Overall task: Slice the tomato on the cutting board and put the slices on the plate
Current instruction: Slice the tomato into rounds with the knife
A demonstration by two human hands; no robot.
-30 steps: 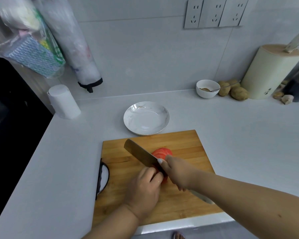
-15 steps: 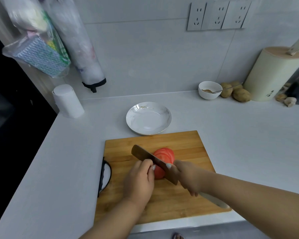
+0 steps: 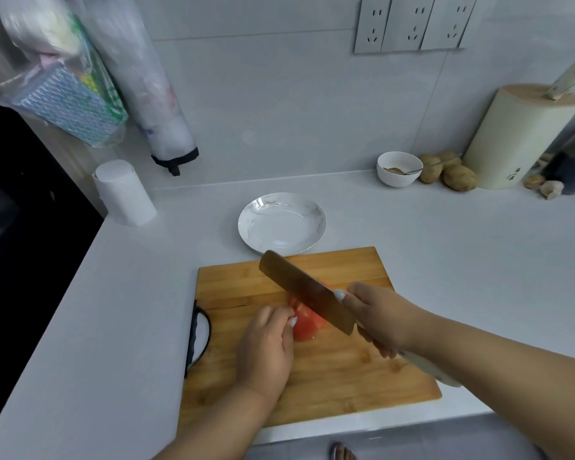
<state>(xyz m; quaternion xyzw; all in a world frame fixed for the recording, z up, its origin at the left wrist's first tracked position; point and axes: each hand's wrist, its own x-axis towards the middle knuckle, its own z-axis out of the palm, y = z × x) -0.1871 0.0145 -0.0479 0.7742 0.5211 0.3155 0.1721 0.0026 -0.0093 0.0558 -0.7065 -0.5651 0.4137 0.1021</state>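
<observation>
Head view: at lower centre on the cutting board [image 3: 329, 376], left hand [image 3: 268, 346] curls its fingers against the soft, slippery tomato [image 3: 307, 322]; right hand [image 3: 384, 318] clamps the knife [image 3: 307, 292]. Best steadied by its firm skin.

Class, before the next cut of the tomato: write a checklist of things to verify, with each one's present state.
1. Left hand steadies the tomato: ok.
2. Left fingertips clear of the knife: cannot tell; a nail sits on the tomato, close to the blade.
3. Right hand grips the knife handle firmly: ok.
4. Tomato lies on the cutting board: ok.
5. Plate free to take slices: ok, nothing on it, just beyond the board.
6. Slices already cut through: cannot tell, the blade hides them.
</observation>
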